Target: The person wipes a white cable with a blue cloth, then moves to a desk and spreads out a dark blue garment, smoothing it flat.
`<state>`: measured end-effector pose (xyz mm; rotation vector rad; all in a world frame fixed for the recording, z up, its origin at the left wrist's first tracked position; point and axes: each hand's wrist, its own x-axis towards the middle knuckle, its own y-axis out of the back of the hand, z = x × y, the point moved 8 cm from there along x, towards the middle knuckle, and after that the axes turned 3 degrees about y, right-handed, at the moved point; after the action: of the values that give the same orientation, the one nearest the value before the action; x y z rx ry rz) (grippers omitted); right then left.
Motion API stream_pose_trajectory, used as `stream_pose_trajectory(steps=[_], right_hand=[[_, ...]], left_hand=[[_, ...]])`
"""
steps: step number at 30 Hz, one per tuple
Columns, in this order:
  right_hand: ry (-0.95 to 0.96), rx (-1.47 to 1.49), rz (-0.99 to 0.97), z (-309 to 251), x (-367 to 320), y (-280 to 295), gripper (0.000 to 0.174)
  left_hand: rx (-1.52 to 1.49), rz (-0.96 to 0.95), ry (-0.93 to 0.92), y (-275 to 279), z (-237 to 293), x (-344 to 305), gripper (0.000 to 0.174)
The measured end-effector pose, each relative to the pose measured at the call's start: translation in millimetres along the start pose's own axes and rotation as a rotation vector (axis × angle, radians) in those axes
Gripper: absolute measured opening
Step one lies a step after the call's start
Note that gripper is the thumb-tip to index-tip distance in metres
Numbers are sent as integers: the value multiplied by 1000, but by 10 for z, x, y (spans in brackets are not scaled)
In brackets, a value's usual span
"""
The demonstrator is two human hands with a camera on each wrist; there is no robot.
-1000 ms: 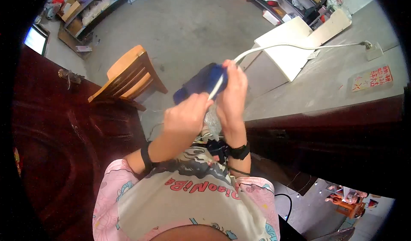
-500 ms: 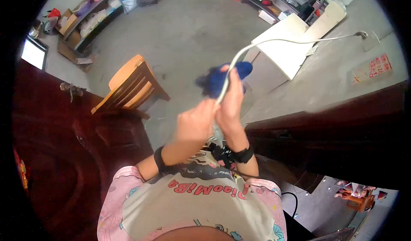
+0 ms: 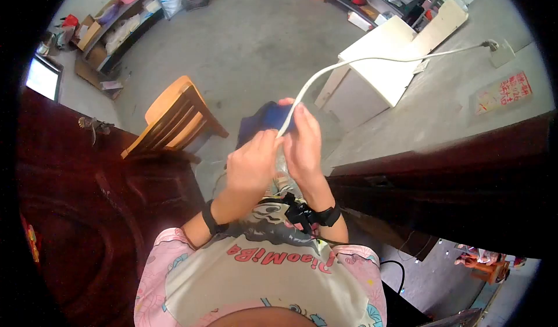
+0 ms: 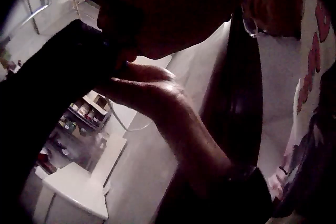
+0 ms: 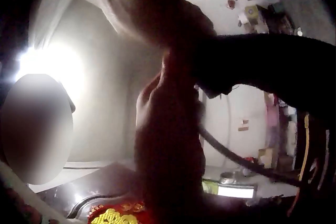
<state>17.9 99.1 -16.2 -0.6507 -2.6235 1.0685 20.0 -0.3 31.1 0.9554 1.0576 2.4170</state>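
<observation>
Head view: the white cable (image 3: 314, 78) is pinched in the curled fingers of the left hand (image 3: 250, 164), while the dark blue item (image 3: 261, 120) is gripped by the right hand (image 3: 305, 149), its thumb laid against the cable. Both grips are set close together, apparently so that the cable is steadied beside the item. Slack is left in the arch towards the wall socket (image 3: 501, 54).

This looks like a room in a home: a wooden chair (image 3: 176, 115) stands on the bare concrete floor (image 3: 256, 42), with cluttered shelves (image 3: 122, 33) beyond it and a dark panelled door (image 3: 104, 211) beside it.
</observation>
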Motion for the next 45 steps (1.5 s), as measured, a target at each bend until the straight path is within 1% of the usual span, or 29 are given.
stream_pose_trajectory(steps=[2, 3, 6, 8, 9, 11, 12, 13, 14, 15, 16, 18, 19, 21, 22, 24, 25, 26, 28, 29, 31, 32, 34, 35, 36, 38, 39, 44, 45], right_hand=[[147, -162, 130, -231, 102, 223, 36], [171, -165, 154, -256, 110, 295, 38], [199, -211, 214, -400, 55, 318, 39], [240, -483, 265, -515, 59, 459, 38], [240, -484, 266, -582, 54, 521, 38], [358, -767, 213, -843, 145, 507, 37], [386, -803, 240, -856, 140, 527, 36], [363, -759, 156, -1059, 180, 318, 36], [335, -720, 70, -1305, 222, 92, 36], [334, -714, 36, -1394, 257, 93, 36], [331, -712, 0, -1448, 304, 42, 37], [389, -644, -12, -1684, 437, -259, 37], [409, -621, -36, -1743, 493, -421, 37], [411, -596, -153, -1713, 742, -486, 35], [499, -613, -139, -1641, 809, -533, 29], [560, -854, -177, -1289, 833, -444, 31], [519, -1068, -313, -1013, 768, -375, 33], [472, -1280, -456, -784, 624, -337, 37], [543, -1542, -989, -500, 113, -565, 39], [539, -1535, -1001, -485, 59, -538, 39], [294, -1539, -931, -399, 74, -329, 36], [286, -1535, -930, -419, 72, -302, 36], [367, -1802, -961, -430, 63, -245, 31], [488, -1781, -951, -481, 41, -281, 29], [480, -1784, -946, -482, 52, -223, 29], [609, -1901, -860, -590, 109, -75, 30], [587, -2008, -816, -650, 151, 41, 31], [722, -2081, -729, -748, 138, 87, 31], [742, -2040, -695, -752, 138, 45, 31]], left_hand=[[-47, -6, -3, 45, -44, -31, 7], [-109, -27, -21, 44, -41, -48, 7], [-85, 6, 19, 57, -111, -51, 7], [-121, 62, 48, 90, -102, -9, 6], [-149, 98, 54, 130, -114, 15, 6], [-113, 149, 106, 152, -194, 94, 7], [-74, 155, 132, 166, -238, 110, 8], [-76, 168, 141, 169, -269, 111, 8], [-59, 63, 152, 76, -309, 111, 10], [-38, -57, 148, -24, -337, 100, 12], [-42, -56, 152, -45, -345, 81, 12], [-79, -235, 177, -225, -351, 22, 15], [-85, -238, 175, -222, -349, 4, 15], [-218, -183, 43, -144, -239, -22, 12], [-222, -180, 43, -103, -217, -33, 12], [-310, -81, 73, 70, -209, -33, 8], [-318, -23, 12, 129, -206, -30, 5], [-317, -12, 13, 154, -229, -8, 5], [-282, 45, 115, 222, -341, 1, 5], [-272, 47, 82, 234, -340, 4, 5], [-250, 48, 44, 229, -317, 9, 7], [-236, 54, -3, 227, -279, 12, 10], [-234, 30, -4, 196, -283, -7, 10], [-217, -5, -6, 156, -282, -15, 10], [-200, -41, -12, 114, -276, -21, 9], [-194, -12, -56, 223, -227, 7, 9], [-157, -20, -62, 257, -251, -20, 9], [-146, -87, -45, 121, -370, -18, 9], [-167, -43, 7, 134, -415, 15, 8]])
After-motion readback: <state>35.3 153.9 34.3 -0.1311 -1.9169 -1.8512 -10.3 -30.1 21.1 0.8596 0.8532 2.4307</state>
